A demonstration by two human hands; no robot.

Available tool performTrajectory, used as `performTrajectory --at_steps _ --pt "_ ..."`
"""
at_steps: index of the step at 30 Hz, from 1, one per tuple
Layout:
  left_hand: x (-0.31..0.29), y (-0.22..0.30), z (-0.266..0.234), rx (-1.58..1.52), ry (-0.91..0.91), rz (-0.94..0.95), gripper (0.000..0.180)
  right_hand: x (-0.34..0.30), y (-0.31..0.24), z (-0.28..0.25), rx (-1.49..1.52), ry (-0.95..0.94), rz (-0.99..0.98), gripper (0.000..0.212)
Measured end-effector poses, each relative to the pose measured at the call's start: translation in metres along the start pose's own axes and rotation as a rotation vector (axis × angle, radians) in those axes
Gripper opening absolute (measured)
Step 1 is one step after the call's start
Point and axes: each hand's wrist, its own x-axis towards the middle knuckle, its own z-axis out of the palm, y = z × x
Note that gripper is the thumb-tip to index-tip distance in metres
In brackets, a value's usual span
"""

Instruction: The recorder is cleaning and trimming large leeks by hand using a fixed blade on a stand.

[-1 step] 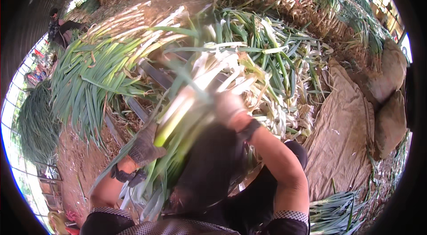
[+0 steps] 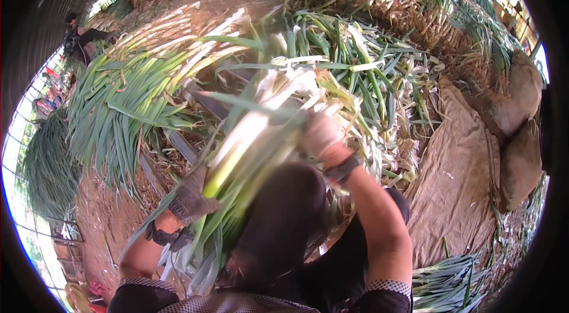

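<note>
A bunch of long scallions (image 2: 232,156) slants across my lap, pale stalks up and green leaves down toward me. My left hand (image 2: 192,199), in a grey glove, is closed around its leafy part. At the right of the stalks is my right hand (image 2: 320,134), in a pale glove, blurred by motion. A long green leaf (image 2: 255,106) runs from its fingers leftward over the stalks, also blurred; the fingers look closed on it. Just beyond lies a heap of stripped leaves and pale skins (image 2: 370,76).
Left of me, a thick row of scallions (image 2: 127,94) lies over metal bars (image 2: 207,100). A brown cloth (image 2: 453,177) and stuffed sacks (image 2: 518,159) are at the right. More scallions (image 2: 409,11) are piled far back. Another person (image 2: 80,40) sits at the far left.
My right hand has shifted a little to the right, and the leaf at its fingers has swung flatter across the stalks. My left hand stays nearly in place.
</note>
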Motion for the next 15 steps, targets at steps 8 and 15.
performTrajectory --at_steps 8,15 --pt "-0.02 -0.025 -0.002 -0.297 -0.103 -0.112 0.067 0.006 0.1 -0.041 0.399 0.272 0.532 0.078" --pt "-0.046 -0.021 -0.005 -0.3 -0.278 -0.134 0.05 0.039 0.052 0.041 0.811 0.374 -0.029 0.081"
